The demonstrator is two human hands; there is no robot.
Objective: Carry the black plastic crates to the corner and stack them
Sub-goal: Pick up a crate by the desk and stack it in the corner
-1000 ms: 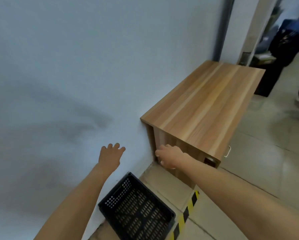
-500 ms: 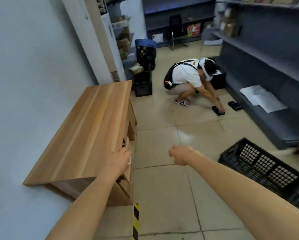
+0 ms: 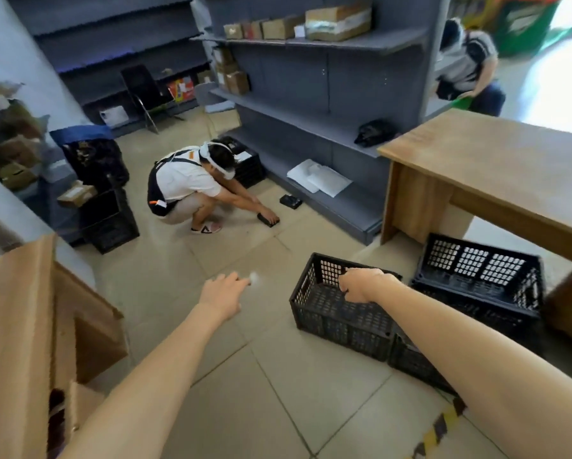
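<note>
Head view: nearest black crate [image 3: 336, 314] upright, mouth up, long axis slanting right toward the camera. Right hand [image 3: 360, 285] hangs curled and empty above it; left hand [image 3: 223, 293] spread flat.

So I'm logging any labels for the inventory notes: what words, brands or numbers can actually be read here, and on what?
None can be read.
Cardboard boxes on the top shelf: a pale label, too blurred.
Red and yellow package on the far shelf: print too small.
White papers on the bottom shelf: nothing legible.
Black crates: no markings visible.
</note>
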